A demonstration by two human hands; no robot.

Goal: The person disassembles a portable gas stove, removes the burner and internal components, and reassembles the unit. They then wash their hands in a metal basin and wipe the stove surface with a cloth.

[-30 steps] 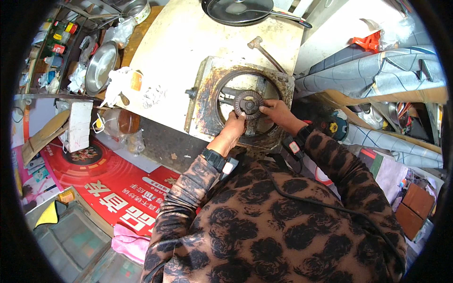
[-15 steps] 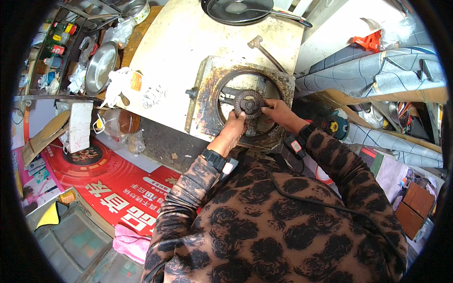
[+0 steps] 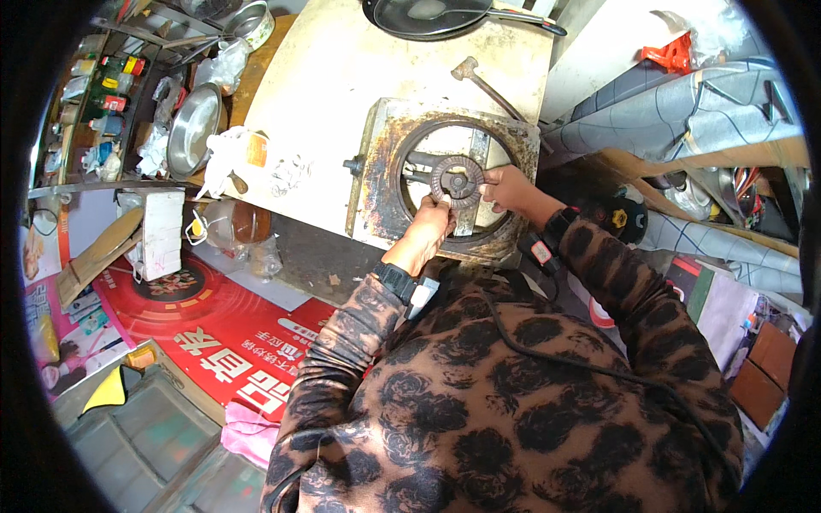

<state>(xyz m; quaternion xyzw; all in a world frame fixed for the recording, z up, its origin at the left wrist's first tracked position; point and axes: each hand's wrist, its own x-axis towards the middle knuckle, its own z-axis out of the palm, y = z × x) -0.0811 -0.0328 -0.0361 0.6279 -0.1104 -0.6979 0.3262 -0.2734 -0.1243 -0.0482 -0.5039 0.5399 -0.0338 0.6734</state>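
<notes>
A rusty, single-burner gas stove point(image 3: 376, 184) stands at the front of the pale table, with a round opening in its stained top. Over that opening is a dark, ridged burner ring point(image 3: 439, 179), its inner hub showing through the middle. My left hand point(image 3: 428, 229) pinches the ring's near edge between thumb and fingers. At its right edge, the closed fingers of my right hand point(image 3: 511, 190) grip the rim. Whether the ring rests on the burner or is slightly raised, I cannot tell.
Behind the stove lies a hammer-like tool point(image 3: 487, 85); a black frying pan point(image 3: 428, 17) sits at the table's far edge. White plastic bags point(image 3: 231, 154) lie left. A metal basin point(image 3: 195, 128) leans by the shelf. Checked cloth point(image 3: 718, 111) hangs to the right.
The burner ring has shifted against its hub, and more of the hub shows inside it. Both hands stay on the ring. The whole view has moved slightly.
</notes>
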